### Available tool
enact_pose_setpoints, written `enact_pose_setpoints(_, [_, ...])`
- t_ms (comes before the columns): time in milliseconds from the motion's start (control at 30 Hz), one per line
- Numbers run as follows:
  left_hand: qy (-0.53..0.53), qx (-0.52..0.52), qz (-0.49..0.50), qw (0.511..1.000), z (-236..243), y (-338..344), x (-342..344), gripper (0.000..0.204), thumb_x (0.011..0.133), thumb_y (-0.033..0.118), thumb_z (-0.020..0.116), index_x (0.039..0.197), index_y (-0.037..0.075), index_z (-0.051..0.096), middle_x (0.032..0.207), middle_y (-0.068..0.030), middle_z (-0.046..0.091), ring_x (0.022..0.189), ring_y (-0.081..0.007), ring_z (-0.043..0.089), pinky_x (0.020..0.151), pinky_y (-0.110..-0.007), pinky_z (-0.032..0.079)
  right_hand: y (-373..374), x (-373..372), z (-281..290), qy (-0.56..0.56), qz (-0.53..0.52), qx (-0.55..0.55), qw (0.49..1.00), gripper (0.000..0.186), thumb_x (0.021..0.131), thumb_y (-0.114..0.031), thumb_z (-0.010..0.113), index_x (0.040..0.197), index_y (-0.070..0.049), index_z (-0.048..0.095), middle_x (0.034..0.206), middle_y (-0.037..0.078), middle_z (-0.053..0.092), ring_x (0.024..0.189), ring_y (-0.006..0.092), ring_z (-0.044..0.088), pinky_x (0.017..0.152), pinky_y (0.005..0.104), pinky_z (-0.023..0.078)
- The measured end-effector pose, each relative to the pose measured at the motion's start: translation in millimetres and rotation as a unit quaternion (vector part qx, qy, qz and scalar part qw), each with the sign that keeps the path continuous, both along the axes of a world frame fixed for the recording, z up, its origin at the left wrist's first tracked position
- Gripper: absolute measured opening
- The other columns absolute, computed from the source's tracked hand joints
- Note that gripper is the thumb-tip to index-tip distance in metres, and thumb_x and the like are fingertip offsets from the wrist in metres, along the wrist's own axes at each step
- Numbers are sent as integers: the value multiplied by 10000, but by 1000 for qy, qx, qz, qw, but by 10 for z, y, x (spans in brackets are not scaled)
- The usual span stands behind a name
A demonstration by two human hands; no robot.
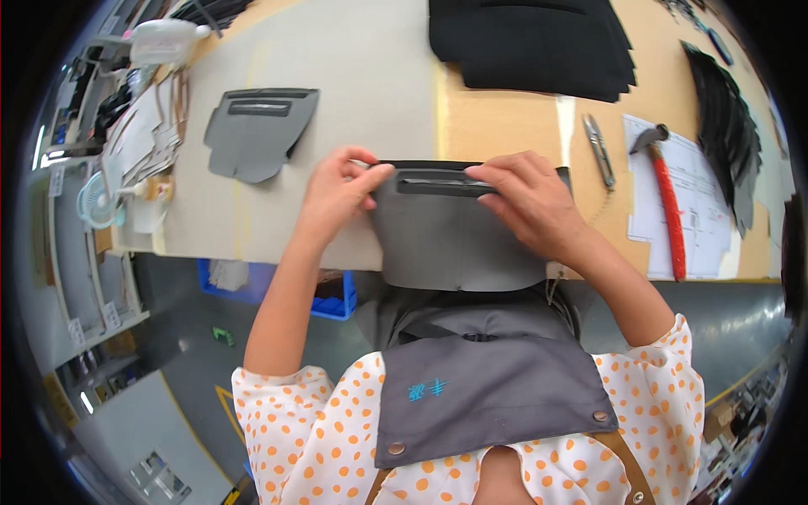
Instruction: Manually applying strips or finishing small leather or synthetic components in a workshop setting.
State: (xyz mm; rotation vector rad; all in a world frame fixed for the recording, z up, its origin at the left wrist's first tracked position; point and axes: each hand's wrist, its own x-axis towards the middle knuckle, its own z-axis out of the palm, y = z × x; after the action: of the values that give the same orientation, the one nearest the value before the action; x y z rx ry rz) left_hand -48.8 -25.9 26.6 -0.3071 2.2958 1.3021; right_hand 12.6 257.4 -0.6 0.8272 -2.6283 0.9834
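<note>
Left hand [337, 195] and right hand [526, 198] pinched on top edge of grey panel [454, 240], fingertips flanking dark slot strip [438, 185]; panel overhanging worktop [379, 76] near edge; best pressed evenly outward, strip kept straight; hammer [665, 194], snips [599, 151] right.

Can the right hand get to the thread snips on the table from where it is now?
Probably yes. The right hand presses on the grey fabric panel, and the thread snips lie just to its right on bare tabletop, with nothing between them. It would first have to let go of the panel.
</note>
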Motion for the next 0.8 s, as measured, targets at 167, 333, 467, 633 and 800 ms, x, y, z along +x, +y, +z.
enact_pose_setpoints(167, [230, -42, -117, 965, -52, 360, 40, 306, 892, 230, 812, 1102, 40, 697, 848, -2, 671, 797, -118, 662, 681, -286, 515, 476, 337, 167, -100, -142, -42, 984, 139, 921, -147, 737, 1033, -73, 703, 950, 75, 680, 1018, 289, 605, 884, 429, 471])
enact_pose_setpoints(333, [415, -61, -302, 856, -247, 949, 9, 443, 792, 252, 867, 1145, 65, 677, 1007, -67, 660, 982, -286, 627, 866, -421, 503, 631, 678, 133, -91, -73, 69, 991, 97, 909, -197, 759, 933, -120, 704, 879, 31, 668, 980, 256, 595, 931, 399, 410])
enact_pose_setpoints(467, [225, -75, -319, 918, -139, 939, -74, 387, 785, 203, 868, 1076, 33, 677, 810, -56, 600, 774, -224, 606, 729, -371, 504, 1054, 755, 71, -38, -165, 161, 972, 106, 901, -204, 766, 879, -123, 702, 803, 26, 659, 943, 241, 601, 929, 396, 406])
enact_pose_setpoints(633, [6, -25, -255, 967, -85, 796, -235, 271, 863, 157, 787, 1060, -16, 713, 888, -101, 720, 820, -188, 680, 776, -329, 550, 751, 461, 359, -45, -253, 90, 962, 104, 928, -168, 737, 933, -69, 707, 844, 57, 667, 898, 244, 622, 874, 371, 456])
enact_pose_setpoints(800, [-50, 42, -253, 965, -83, 748, -365, 231, 871, 135, 764, 1032, -27, 728, 881, -85, 730, 809, -133, 676, 774, -295, 548, 194, 101, 122, -272, -141, -195, 932, 146, 952, -48, 669, 1094, -17, 652, 1033, 125, 652, 897, 268, 658, 807, 364, 535])
